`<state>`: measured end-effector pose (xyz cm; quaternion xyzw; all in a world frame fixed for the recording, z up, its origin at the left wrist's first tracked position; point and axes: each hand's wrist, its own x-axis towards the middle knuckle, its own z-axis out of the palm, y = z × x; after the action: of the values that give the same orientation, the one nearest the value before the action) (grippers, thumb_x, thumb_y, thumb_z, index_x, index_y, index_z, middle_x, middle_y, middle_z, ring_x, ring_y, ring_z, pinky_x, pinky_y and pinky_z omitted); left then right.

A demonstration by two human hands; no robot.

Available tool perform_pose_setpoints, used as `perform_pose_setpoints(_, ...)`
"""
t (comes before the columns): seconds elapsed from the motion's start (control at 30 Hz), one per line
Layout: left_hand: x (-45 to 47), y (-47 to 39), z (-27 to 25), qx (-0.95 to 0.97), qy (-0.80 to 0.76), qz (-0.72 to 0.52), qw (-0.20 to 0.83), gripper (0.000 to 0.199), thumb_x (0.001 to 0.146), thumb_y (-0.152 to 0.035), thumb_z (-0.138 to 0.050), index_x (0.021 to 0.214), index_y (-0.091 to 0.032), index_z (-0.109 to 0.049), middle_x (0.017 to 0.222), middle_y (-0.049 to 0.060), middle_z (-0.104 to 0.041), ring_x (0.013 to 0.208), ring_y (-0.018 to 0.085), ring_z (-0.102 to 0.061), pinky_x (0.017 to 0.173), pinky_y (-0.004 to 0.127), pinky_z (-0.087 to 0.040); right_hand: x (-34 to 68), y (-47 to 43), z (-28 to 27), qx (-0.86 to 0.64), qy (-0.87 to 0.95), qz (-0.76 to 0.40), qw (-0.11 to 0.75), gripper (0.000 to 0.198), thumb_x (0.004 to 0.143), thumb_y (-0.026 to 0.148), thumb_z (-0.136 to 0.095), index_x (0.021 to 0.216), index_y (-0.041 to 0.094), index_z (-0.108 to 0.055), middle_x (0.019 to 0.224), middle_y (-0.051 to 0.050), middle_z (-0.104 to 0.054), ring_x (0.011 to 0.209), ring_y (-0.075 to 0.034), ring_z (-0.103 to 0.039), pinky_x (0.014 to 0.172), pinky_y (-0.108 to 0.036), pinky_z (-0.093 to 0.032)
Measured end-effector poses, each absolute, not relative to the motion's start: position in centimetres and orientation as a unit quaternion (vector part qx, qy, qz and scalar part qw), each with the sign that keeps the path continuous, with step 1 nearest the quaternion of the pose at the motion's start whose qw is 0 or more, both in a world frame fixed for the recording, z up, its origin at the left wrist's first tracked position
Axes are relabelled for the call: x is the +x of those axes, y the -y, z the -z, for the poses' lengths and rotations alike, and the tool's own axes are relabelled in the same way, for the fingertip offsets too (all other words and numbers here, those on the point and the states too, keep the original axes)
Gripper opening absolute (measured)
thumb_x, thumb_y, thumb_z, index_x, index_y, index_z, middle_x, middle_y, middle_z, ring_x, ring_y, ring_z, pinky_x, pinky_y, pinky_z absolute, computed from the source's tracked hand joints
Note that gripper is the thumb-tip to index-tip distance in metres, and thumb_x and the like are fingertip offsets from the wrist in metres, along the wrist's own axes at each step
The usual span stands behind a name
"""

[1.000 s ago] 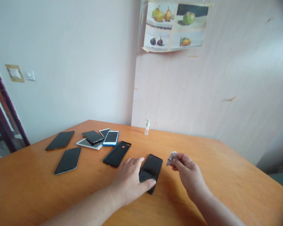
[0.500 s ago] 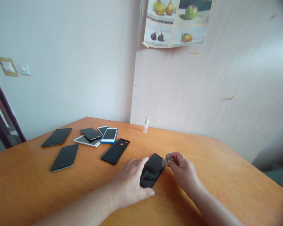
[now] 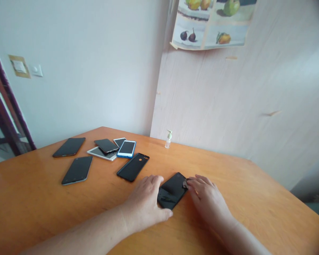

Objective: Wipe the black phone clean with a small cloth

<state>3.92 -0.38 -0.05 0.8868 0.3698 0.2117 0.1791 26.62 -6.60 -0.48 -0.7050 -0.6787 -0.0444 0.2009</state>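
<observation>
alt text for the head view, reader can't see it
Left hand spread around one end of a dark phone on a brown table, right hand holding a crumpled cloth or tissue at the phone's right edge. Beyond are other phones, a black phone case and a pump bottle.

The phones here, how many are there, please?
7: black phone beside the left hand; far-left phone, grey-edged phone nearer; in the cluster, upper phone, white phone beneath, rear phone, blue-edged phone. Others may be hidden.

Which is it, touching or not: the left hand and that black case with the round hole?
Apart. The head view shows a strip of orange table between the left hand and the black case.
</observation>
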Motion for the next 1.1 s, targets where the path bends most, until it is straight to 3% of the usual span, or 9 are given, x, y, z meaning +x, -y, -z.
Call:
perform_pose_setpoints(0.17, 4.2, 0.1, 1.2, 0.879, -0.360, -0.251, 0.185, 0.076, 0.060, -0.034, -0.075, 0.126, -0.016, -0.044, 0.117, 0.012, -0.058, 0.111, 0.032, -0.054, 0.096, 0.044, -0.042, 23.2, 8.5, -0.5, -0.648, 0.753, 0.018, 0.113, 0.040, 0.100, 0.036, -0.037, 0.136, 0.035, -0.055, 0.139, 0.003, -0.057, 0.143, -0.033, -0.029, 0.111, -0.059, -0.028)
perform_pose_setpoints(0.33, 4.3, 0.0, 1.5, 0.878, -0.347, -0.273, 0.186, 0.075, 0.061, -0.033, -0.073, 0.128, -0.017, -0.042, 0.117, 0.013, -0.059, 0.111, 0.032, -0.054, 0.096, 0.045, -0.043, 22.3, 9.0, -0.5, -0.610, 0.788, -0.020, 0.080, 0.045, 0.101, 0.048, -0.031, 0.143, 0.040, -0.045, 0.150, 0.007, -0.043, 0.147, -0.033, -0.017, 0.114, -0.068, -0.016)
perform_pose_setpoints(0.57, 4.3, 0.2, 1.1, 0.881, -0.352, -0.254, 0.189, 0.082, 0.058, -0.031, -0.075, 0.131, -0.016, -0.042, 0.118, 0.013, -0.058, 0.110, 0.033, -0.054, 0.098, 0.046, -0.042, 24.6, 7.6, 0.3, -0.719, 0.691, 0.015, 0.068, 0.051, 0.102, 0.044, -0.025, 0.143, 0.024, -0.049, 0.151, -0.002, -0.041, 0.147, -0.031, -0.016, 0.115, -0.068, -0.009)
perform_pose_setpoints(0.77, 4.3, 0.0, 1.3, 0.882, -0.336, -0.267, 0.195, 0.078, 0.060, -0.031, -0.073, 0.130, -0.017, -0.041, 0.116, 0.012, -0.060, 0.109, 0.032, -0.055, 0.096, 0.045, -0.043, 22.0, 8.8, -1.0, -0.605, 0.787, -0.100, 0.071, 0.051, 0.102, 0.052, -0.023, 0.147, 0.035, -0.038, 0.154, 0.005, -0.034, 0.147, -0.027, -0.015, 0.116, -0.066, -0.007)
perform_pose_setpoints(0.97, 4.3, 0.3, 0.7, 0.884, -0.345, -0.248, 0.197, 0.084, 0.058, -0.030, -0.074, 0.133, -0.019, -0.039, 0.119, 0.011, -0.059, 0.110, 0.032, -0.054, 0.099, 0.045, -0.042, 25.4, 6.9, 0.9, -0.739, 0.668, 0.000, 0.084, 0.052, 0.102, 0.046, -0.024, 0.144, 0.026, -0.046, 0.152, -0.001, -0.041, 0.148, -0.031, -0.013, 0.114, -0.069, -0.004)
perform_pose_setpoints(1.1, 4.3, 0.2, 0.7, 0.884, -0.339, -0.253, 0.197, 0.081, 0.059, -0.031, -0.073, 0.132, -0.018, -0.040, 0.119, 0.011, -0.059, 0.110, 0.032, -0.055, 0.098, 0.045, -0.042, 24.3, 7.3, 0.8, -0.687, 0.719, -0.040, 0.097, 0.051, 0.102, 0.048, -0.023, 0.145, 0.028, -0.044, 0.153, 0.000, -0.039, 0.148, -0.026, -0.015, 0.117, -0.065, -0.006)
